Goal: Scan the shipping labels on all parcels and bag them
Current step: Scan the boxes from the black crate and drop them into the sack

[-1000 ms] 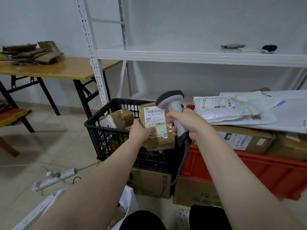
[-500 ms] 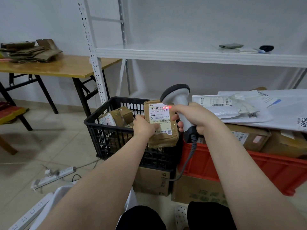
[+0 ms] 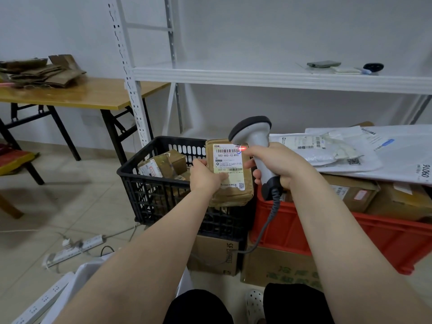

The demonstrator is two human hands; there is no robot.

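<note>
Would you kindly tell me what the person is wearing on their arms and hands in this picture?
The left arm and right arm are bare right to the edge of the frame, with no sleeve in view. The left hand and right hand wear no gloves. No watch, bracelet or ring shows on the parts that are visible.

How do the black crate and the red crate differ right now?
The black crate has slotted walls; the red crate has solid ones. The black crate holds small brown parcels; the red crate is heaped above its rim with larger cartons and white mailers. Both sit on cardboard boxes.
</note>
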